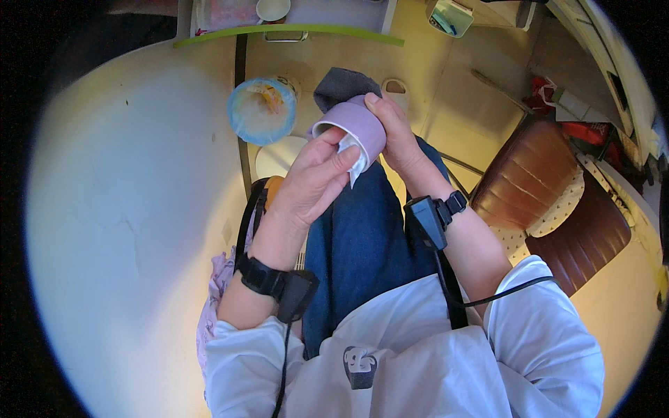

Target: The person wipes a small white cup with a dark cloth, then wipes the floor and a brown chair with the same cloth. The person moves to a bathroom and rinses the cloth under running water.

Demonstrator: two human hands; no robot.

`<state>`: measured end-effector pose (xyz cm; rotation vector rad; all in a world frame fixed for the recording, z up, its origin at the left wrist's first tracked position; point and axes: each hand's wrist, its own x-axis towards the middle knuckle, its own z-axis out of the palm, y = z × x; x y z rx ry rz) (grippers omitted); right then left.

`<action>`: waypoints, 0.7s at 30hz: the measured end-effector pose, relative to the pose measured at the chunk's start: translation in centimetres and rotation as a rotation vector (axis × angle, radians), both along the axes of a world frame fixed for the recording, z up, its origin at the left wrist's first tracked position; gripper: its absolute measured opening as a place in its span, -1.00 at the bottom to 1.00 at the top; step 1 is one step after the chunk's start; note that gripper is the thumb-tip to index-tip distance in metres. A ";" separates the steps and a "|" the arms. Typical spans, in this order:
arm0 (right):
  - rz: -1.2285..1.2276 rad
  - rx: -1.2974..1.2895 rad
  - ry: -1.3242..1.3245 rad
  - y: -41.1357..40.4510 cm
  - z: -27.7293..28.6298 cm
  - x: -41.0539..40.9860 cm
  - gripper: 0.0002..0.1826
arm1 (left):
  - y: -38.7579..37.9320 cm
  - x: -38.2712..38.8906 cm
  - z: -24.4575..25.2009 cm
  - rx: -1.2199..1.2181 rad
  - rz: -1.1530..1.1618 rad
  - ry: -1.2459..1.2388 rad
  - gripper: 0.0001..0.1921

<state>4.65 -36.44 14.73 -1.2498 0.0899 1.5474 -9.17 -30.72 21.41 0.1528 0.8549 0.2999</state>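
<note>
A lilac mug (pixel 360 123), tilted with its pale mouth facing me, is held over my lap. My right hand (pixel 394 125) grips its outer side, the thumb resting near the base. The fingers of my left hand (pixel 321 175) reach inside the rim and pinch a white tissue (pixel 356 159), whose corner hangs out below the mouth. Behind the mug's base is a dark grey cloth (pixel 344 88); whether a finger holds it, I cannot tell.
A bin with a blue liner (pixel 287 125) stands ahead on the left, beside the pale wall. At the top is an open drawer with a green edge (pixel 225 37), with a white cup (pixel 273 9) in it. A brown cushioned chair (pixel 528 167) stands on the right.
</note>
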 end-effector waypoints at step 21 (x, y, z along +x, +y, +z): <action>-0.288 -0.234 0.457 -3.7 -0.4 -0.3 -0.59 | -1.7 4.9 0.9 1.489 -1.004 0.811 -0.81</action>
